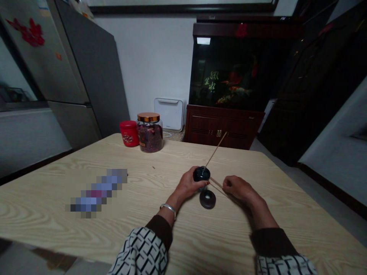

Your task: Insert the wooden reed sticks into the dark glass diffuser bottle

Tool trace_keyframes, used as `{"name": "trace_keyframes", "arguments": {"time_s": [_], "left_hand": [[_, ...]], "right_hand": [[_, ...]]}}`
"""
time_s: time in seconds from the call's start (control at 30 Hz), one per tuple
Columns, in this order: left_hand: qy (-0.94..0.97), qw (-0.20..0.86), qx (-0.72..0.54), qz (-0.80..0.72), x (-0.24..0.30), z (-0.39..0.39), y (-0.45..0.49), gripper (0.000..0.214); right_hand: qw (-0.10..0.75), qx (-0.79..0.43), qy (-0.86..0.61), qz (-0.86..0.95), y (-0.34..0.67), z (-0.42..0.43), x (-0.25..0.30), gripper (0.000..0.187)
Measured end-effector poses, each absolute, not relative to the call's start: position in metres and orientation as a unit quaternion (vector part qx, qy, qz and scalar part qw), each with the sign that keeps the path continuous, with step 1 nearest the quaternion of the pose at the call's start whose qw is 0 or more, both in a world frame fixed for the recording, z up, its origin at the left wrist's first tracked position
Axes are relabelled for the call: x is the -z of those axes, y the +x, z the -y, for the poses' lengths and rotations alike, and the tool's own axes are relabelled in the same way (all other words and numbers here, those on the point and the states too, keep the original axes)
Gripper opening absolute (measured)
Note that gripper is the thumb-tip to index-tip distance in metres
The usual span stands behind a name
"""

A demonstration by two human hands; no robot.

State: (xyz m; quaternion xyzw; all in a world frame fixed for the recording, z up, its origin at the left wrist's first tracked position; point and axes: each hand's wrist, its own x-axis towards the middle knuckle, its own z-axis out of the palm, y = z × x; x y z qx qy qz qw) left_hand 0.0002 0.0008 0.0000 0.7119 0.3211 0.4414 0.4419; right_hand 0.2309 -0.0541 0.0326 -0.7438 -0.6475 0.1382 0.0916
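Note:
My left hand (188, 184) is wrapped round a small dark glass bottle (202, 173), which looks like a reed diffuser. One thin wooden reed stick (217, 149) stands slanted in the bottle's top, leaning away to the right. My right hand (237, 187), its fingers pinched together, holds thin reed sticks (217, 184) to the right of the bottle. Their far ends reach toward the bottle's side; whether they touch it I cannot tell. Just in front of the bottle a dark round ring-shaped cap (207, 199) with a pale centre lies on the table.
The light wooden table (137, 236) spreads all round. A blurred-out object (97, 194) lies to the left, with a tiny dark bit (153, 167) beyond it. Farther back stand a red canister (129, 133) and a clear jar (150, 133) with a copper lid. Behind the table is a fish tank (226, 72).

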Motion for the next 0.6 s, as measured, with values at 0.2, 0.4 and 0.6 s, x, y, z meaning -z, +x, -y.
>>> {"name": "trace_keyframes", "arguments": {"time_s": [0.2, 0.4, 0.6], "left_hand": [[0.715, 0.434, -0.441, -0.326, 0.004, -0.005, 0.001, 0.061], [0.713, 0.449, -0.436, -0.316, 0.002, -0.006, 0.004, 0.059], [0.715, 0.456, -0.429, -0.312, 0.002, -0.007, 0.006, 0.058]], "right_hand": [[0.09, -0.102, -0.744, 0.654, 0.227, 0.055, -0.035, 0.015], [0.065, -0.078, -0.747, 0.657, 0.22, 0.058, -0.043, 0.016], [0.06, -0.107, -0.749, 0.651, 0.22, 0.062, -0.046, 0.014]]}}
